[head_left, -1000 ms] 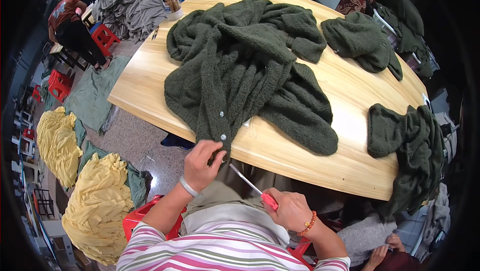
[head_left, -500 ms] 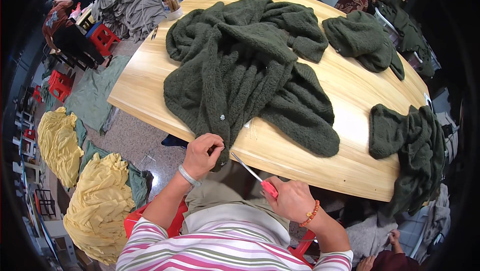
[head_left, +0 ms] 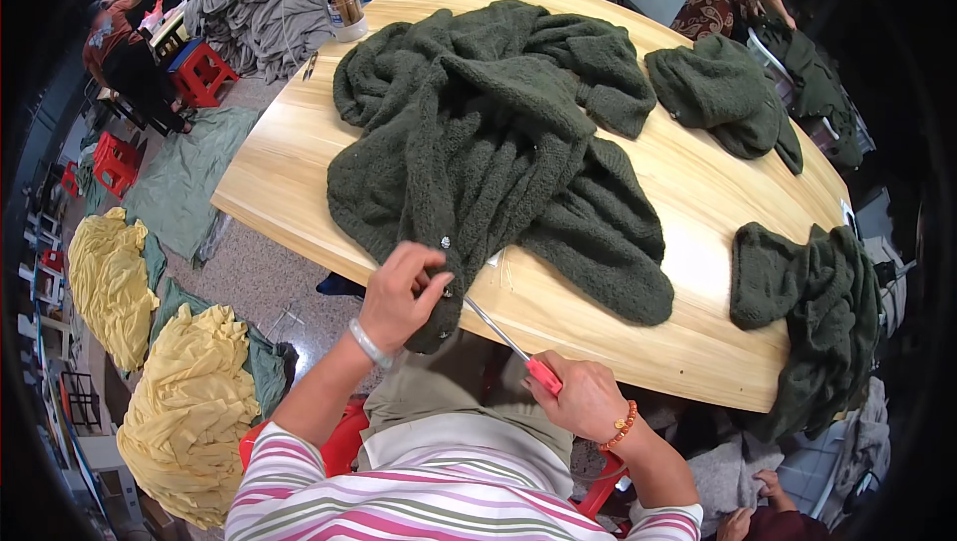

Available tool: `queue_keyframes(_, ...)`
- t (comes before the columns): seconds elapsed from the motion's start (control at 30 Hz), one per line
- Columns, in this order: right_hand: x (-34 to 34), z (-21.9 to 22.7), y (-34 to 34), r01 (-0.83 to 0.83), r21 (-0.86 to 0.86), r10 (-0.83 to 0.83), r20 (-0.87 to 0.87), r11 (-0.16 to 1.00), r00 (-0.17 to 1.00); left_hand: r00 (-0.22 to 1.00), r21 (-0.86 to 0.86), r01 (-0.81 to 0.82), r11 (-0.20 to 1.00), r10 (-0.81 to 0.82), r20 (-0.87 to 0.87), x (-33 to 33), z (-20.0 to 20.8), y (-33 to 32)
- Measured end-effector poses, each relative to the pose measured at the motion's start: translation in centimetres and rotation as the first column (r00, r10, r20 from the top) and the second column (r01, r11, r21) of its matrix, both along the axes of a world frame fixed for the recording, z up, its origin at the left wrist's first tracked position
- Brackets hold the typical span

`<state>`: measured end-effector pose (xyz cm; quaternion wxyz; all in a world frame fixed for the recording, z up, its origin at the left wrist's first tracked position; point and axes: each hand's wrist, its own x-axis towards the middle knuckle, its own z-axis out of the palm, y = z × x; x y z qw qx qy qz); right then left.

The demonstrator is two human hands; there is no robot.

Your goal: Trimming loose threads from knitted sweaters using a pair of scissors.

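A dark green fuzzy knit garment [head_left: 478, 142] lies bunched on the wooden table [head_left: 289, 172], its front strip hanging over the near edge. Shiny buttons [head_left: 446, 242] dot that strip. My left hand [head_left: 399, 292] is over the strip beside the buttons, fingers bent and thumb apart from them, with nothing visible between. In my right hand [head_left: 578, 396] is a red-handled tool [head_left: 503, 339] with a long thin metal shaft; its tip points at the strip, close to its right edge. What kind of tool it is cannot be made out.
More dark green garments lie on the table's right [head_left: 723, 92] and over its right edge [head_left: 822, 302]. A holder with tools [head_left: 349, 22] stands at the far left corner. Yellow cloth piles [head_left: 189, 411] and red stools [head_left: 202, 72] are leftward. Other people work around.
My left hand has moved up along the strip and its fingers have parted; a lower button now shows. The red-handled tool is still in my right hand, nearly unmoved.
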<state>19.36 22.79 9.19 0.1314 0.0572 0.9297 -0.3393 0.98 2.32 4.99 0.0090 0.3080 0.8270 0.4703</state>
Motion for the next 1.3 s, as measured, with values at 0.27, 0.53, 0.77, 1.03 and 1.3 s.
queue_keyframes(0.27, -1.7, 1.0, -0.1, 0.023, 0.141, -0.019, -0.027, 0.99, 0.999, 0.97, -0.197, 0.033, 0.98, -0.079, -0.229, -4.1, -2.9, 1.5)
queue_keyframes(0.53, -3.4, 1.8, -0.3, -0.033, 0.166, 0.044, -0.064, 0.985, 0.997, 0.98, 0.085, 0.022, 0.996, -0.039, 0.196, -4.0, -3.2, 0.1)
queue_keyframes(0.77, -3.8, 1.1, -1.1, -0.089, 0.14, 0.093, -0.022, 0.986, 0.995, 0.991, 0.14, 0.04, 0.989, -0.057, 0.122, -4.1, -3.8, -0.3)
queue_keyframes(1.03, -3.0, 1.2, -0.2, 0.045, 0.102, -0.04, -0.052, 0.994, 0.998, 0.993, 0.077, 0.118, 0.99, -0.117, -0.01, -2.3, -2.3, 0.0)
queue_keyframes(1.3, -0.9, 1.1, -0.2, -0.047, 0.195, 0.043, 0.025, 0.98, 0.999, 0.96, -0.098, 0.178, 0.979, -0.195, -0.203, -1.7, -3.4, -0.3)
